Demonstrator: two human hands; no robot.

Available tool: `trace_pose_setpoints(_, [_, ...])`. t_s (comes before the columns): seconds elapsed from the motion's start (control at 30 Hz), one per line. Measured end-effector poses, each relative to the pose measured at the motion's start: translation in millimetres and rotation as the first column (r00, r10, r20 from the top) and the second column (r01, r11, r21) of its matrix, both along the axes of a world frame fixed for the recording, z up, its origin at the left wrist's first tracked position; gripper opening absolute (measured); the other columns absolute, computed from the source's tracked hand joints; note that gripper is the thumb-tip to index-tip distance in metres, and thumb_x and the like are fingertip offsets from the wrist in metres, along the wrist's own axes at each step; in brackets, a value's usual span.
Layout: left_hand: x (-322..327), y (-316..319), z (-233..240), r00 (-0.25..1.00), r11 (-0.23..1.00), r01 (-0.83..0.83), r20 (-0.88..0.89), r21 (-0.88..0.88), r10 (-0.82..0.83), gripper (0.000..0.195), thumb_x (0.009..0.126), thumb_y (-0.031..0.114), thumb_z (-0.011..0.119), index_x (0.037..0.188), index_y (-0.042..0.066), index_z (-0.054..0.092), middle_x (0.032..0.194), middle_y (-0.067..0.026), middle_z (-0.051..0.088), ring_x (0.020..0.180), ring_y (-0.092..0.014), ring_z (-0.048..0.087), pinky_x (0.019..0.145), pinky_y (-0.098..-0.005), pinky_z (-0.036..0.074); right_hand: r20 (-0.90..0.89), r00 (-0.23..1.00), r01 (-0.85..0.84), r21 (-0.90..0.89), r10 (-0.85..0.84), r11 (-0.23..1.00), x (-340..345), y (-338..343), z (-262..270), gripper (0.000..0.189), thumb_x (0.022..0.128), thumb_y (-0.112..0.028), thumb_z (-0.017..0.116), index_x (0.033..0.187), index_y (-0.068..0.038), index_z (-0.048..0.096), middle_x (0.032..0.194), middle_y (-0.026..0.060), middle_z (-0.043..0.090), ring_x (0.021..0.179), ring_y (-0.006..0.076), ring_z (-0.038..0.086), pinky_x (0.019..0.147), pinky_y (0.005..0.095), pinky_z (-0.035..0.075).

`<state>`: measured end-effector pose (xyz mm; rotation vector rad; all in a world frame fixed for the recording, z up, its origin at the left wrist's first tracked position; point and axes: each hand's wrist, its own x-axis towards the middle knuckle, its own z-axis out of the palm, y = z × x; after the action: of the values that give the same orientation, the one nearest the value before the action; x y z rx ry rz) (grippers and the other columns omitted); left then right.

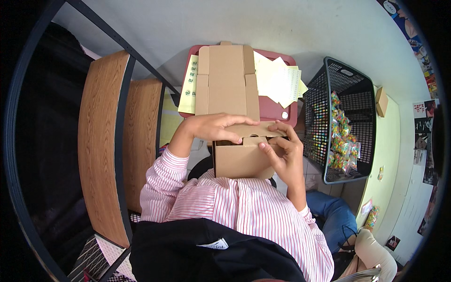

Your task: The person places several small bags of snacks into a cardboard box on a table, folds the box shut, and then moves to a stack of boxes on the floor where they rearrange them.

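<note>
A brown cardboard box [234, 160] stands against my striped shirt, its lid partly raised so that a dark gap shows along the near edge. My left hand [220, 128] lies over the lid's left part, with the thumb at the gap. On the right, my right hand [285, 149] grips the box at its corner, thumb on the front wall beside the lid's tab and fingers at the lid. Just beyond the box, a flattened cardboard box blank [227, 83] rests on a red tray [271, 111], between sticker sheets [190, 86] and pale yellow printed sheets [278, 79].
A black plastic basket [326, 123] holding bags of colourful small items [341, 141] stands right. Wood-look shelves [102, 148] with a black metal frame flank the left. Another person's jeans-clad leg [331, 211] is at lower right. A small cardboard box [381, 102] sits on a pale green surface [382, 151].
</note>
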<state>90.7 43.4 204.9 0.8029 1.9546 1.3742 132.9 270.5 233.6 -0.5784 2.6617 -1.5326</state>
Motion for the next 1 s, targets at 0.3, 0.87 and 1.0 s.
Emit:
trace_pose_setpoints(0.3, [-5.0, -0.2, 7.6, 0.969, 0.998, -0.028, 0.244, -0.06, 0.041, 0.062, 0.072, 0.012, 0.057, 0.131, 0.008, 0.038, 0.128, -0.0133, 0.044, 0.116, -0.023, 0.043, 0.096, -0.0313, 0.034, -0.028, 0.999, -0.034, -0.046, 0.033, 0.998, -4.4, 3.4, 3.2, 0.023, 0.068, -0.019, 0.071, 0.067, 0.002, 0.063, 0.097, 0.0144, 0.057, 0.101, 0.0342, 0.054, 0.089, 0.0433, 0.039])
trace_pose_setpoints(0.87, [-15.7, -7.3, -7.2, 0.946, 0.999, -0.03, 0.322, -0.012, 0.032, 0.061, 0.072, 0.009, 0.053, 0.131, 0.005, 0.037, 0.13, -0.0116, 0.041, 0.112, -0.02, 0.044, 0.09, -0.0289, 0.04, -0.272, 0.951, -0.098, 0.192, 0.149, 0.977, -15.7, -10.0, 4.2, 0.018, 0.069, -0.015, 0.067, 0.083, -0.005, 0.062, 0.082, 0.0098, 0.055, 0.078, 0.0279, 0.056, 0.069, 0.0367, 0.045])
trace_pose_setpoints(1.0, [-18.9, -8.7, -7.2, 0.99, 1.0, 0.007, 0.142, -0.001, -0.006, 0.061, 0.072, 0.011, 0.054, 0.131, 0.006, 0.037, 0.13, -0.0128, 0.042, 0.117, -0.022, 0.041, 0.096, -0.0308, 0.034, -0.306, 0.942, -0.066, 0.236, 0.139, 0.969, -14.8, -13.2, 3.9, 0.018, 0.07, -0.015, 0.066, 0.083, -0.004, 0.06, 0.08, 0.0099, 0.055, 0.079, 0.0288, 0.055, 0.074, 0.0393, 0.044])
